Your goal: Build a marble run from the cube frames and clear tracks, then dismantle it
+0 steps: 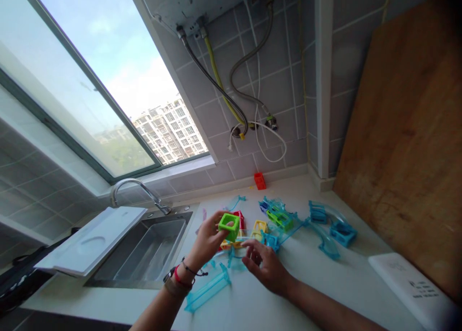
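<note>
A green open-sided plastic block [229,226] is held between the fingers and thumb of my left hand [207,237], raised over the counter. My right hand [266,266] is just to the right and lower, its fingers apart and slightly curled, with nothing visible in them. Beyond its fingertips lie a yellow block [259,229] and a blue piece [270,241]. Behind the green block, a red block [239,219] is partly hidden. A clear blue track piece [208,288] lies on the counter below my left hand.
Green blocks [279,219] and blue parts are piled at the centre. Curved blue tracks [327,239] lie to the right, near a white box [415,285]. A red block [259,181] stands by the wall. At left are a sink [155,249], faucet [135,181] and white panel [92,239].
</note>
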`<action>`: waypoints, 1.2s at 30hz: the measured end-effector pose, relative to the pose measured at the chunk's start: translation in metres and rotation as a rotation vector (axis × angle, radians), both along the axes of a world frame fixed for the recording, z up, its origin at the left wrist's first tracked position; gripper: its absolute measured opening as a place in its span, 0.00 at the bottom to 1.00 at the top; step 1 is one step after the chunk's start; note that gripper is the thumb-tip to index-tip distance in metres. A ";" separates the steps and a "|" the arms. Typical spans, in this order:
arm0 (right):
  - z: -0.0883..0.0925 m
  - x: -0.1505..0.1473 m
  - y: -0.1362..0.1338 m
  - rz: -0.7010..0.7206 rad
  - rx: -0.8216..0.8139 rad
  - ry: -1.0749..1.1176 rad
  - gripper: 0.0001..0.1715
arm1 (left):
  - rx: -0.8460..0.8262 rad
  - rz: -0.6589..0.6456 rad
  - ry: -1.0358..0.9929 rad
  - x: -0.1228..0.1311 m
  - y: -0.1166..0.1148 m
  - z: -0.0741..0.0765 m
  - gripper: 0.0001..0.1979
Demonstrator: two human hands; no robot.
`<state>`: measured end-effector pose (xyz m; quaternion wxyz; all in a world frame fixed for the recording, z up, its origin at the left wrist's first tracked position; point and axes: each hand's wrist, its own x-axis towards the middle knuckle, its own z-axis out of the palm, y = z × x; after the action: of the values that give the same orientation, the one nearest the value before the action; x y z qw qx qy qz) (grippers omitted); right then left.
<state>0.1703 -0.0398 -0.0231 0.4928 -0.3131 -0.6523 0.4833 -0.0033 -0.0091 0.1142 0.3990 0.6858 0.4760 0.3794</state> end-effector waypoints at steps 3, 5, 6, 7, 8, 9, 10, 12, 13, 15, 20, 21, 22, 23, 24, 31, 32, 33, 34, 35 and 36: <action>0.004 0.007 -0.001 -0.050 -0.009 0.117 0.27 | -0.090 0.138 -0.104 0.011 -0.032 -0.028 0.16; 0.005 0.011 -0.003 -0.033 0.016 0.126 0.31 | -0.157 0.217 -0.169 0.016 -0.048 -0.051 0.18; 0.005 0.012 -0.004 -0.011 0.032 0.113 0.32 | -0.176 0.255 -0.195 0.019 -0.055 -0.061 0.19; 0.005 0.012 -0.005 0.012 0.048 0.093 0.32 | -0.181 0.288 -0.216 0.021 -0.061 -0.071 0.19; 0.005 0.012 -0.007 0.031 0.063 0.070 0.33 | -0.168 0.318 -0.229 0.024 -0.066 -0.079 0.18; 0.005 0.011 -0.008 0.042 0.079 0.039 0.33 | -0.143 0.342 -0.235 0.026 -0.071 -0.085 0.18; 0.005 0.010 -0.009 0.045 0.095 0.004 0.31 | -0.116 0.359 -0.236 0.029 -0.075 -0.090 0.18; 0.004 0.009 -0.011 0.045 0.119 -0.060 0.26 | -0.077 0.369 -0.238 0.032 -0.083 -0.096 0.20; 0.004 0.008 -0.011 0.042 0.120 -0.076 0.23 | -0.063 0.368 -0.249 0.033 -0.087 -0.097 0.21; 0.003 0.008 -0.010 0.031 0.078 -0.054 0.19 | -0.031 0.357 -0.301 0.033 -0.093 -0.098 0.22; 0.001 0.011 -0.001 0.101 -0.261 0.229 0.23 | 0.040 0.295 -0.479 0.026 -0.110 -0.094 0.24; 0.000 0.011 0.000 0.132 -0.328 0.280 0.24 | 0.037 0.288 -0.496 0.024 -0.113 -0.094 0.25; 0.000 0.011 0.001 0.162 -0.383 0.318 0.25 | 0.028 0.283 -0.506 0.023 -0.116 -0.093 0.25; 0.000 0.011 0.001 0.191 -0.429 0.343 0.26 | 0.015 0.279 -0.512 0.022 -0.119 -0.094 0.25; -0.001 0.010 0.001 0.220 -0.467 0.358 0.26 | 0.002 0.278 -0.519 0.021 -0.122 -0.094 0.25; -0.012 0.006 0.001 0.248 -0.623 0.400 0.27 | 0.020 0.265 -0.543 0.019 -0.133 -0.107 0.15; -0.014 0.007 0.001 0.234 -0.635 0.410 0.26 | 0.031 0.281 -0.505 0.018 -0.135 -0.108 0.14; -0.015 0.007 0.002 0.219 -0.642 0.417 0.25 | 0.043 0.300 -0.458 0.018 -0.136 -0.109 0.13; -0.016 0.008 0.003 0.205 -0.644 0.421 0.25 | 0.053 0.316 -0.410 0.018 -0.137 -0.109 0.13; -0.016 0.009 0.004 0.194 -0.640 0.421 0.24 | 0.056 0.325 -0.364 0.017 -0.139 -0.109 0.14; -0.017 0.010 0.005 0.187 -0.629 0.413 0.24 | 0.051 0.329 -0.326 0.017 -0.140 -0.108 0.15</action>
<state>0.1802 -0.0353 -0.0399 0.4475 -0.2840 -0.3849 0.7556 0.0137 -0.1490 0.0064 0.3860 0.5384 0.5011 0.5568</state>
